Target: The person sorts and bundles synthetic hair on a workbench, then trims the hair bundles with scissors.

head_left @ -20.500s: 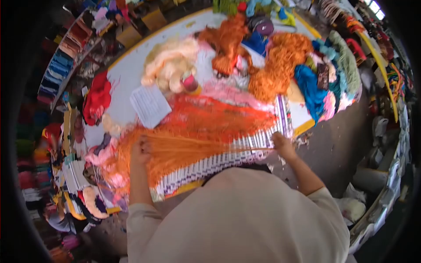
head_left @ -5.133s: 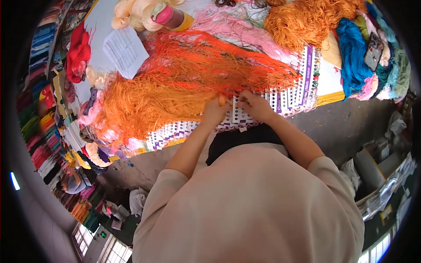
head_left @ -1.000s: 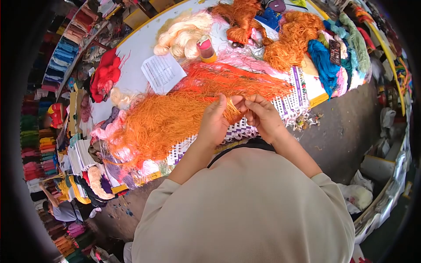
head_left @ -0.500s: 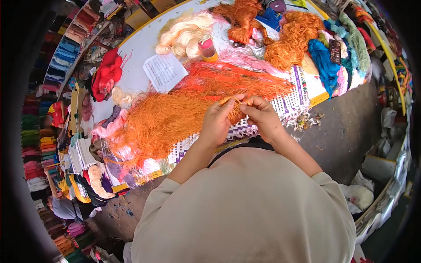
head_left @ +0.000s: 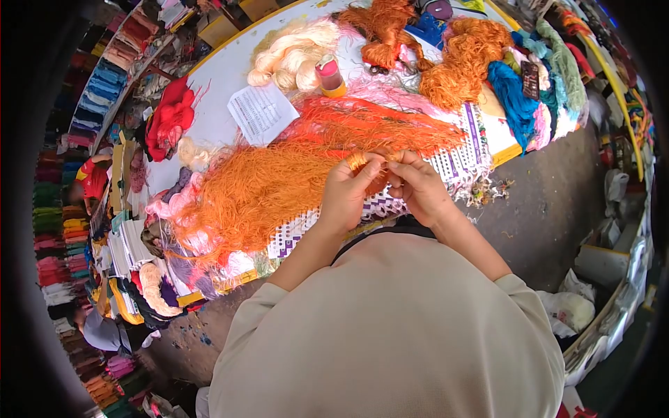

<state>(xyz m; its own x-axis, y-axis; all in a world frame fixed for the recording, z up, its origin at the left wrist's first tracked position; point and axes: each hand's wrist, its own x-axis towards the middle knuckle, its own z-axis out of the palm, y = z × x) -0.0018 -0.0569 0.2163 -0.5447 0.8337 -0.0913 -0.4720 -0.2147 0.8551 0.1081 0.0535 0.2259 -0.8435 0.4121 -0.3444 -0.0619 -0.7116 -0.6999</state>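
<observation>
My left hand (head_left: 346, 194) is closed, with a small bundle of orange thread (head_left: 356, 161) looped over its fingers. My right hand (head_left: 420, 188) faces it, thumb and fingers pinched on the same orange thread; their tips almost meet. Just left of and behind my hands, a large heap of loose orange thread (head_left: 261, 184) spreads over the table. Red-orange thread (head_left: 369, 122) lies beyond it. White cards with holes and purple marks (head_left: 456, 166) stick out from under the thread along the near edge. The exact path of the strands between my fingertips is too fine to make out.
On the white table (head_left: 216, 76) are a written paper sheet (head_left: 262, 115), a pink-and-yellow jar (head_left: 330, 76), cream skeins (head_left: 296, 52), red yarn (head_left: 171, 115) and blue yarn (head_left: 516, 97). Shelves of coloured yarn (head_left: 101, 97) stand at left, near two other people (head_left: 104, 333).
My fingertips have shifted on the orange thread, and the left hand's grip has turned slightly. At far left, one person has lowered a raised arm and another has shifted position.
</observation>
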